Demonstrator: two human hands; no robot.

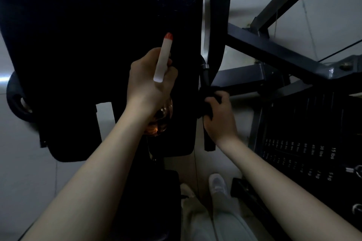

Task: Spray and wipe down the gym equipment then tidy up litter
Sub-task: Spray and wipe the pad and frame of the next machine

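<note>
Gripping spray bottle (pixel 163 58), left hand (pixel 146 84) fingers (pixel 173 73) curled round neck; right hand (pixel 220 118) clutches cloth (pixel 204 108) (dark).

Forearms outstretched, left hand (pixel 146 82) gripping, right hand (pixel 219 118) gripping

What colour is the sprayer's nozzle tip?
Orange-red nozzle tip on a white sprayer; head view.
</note>
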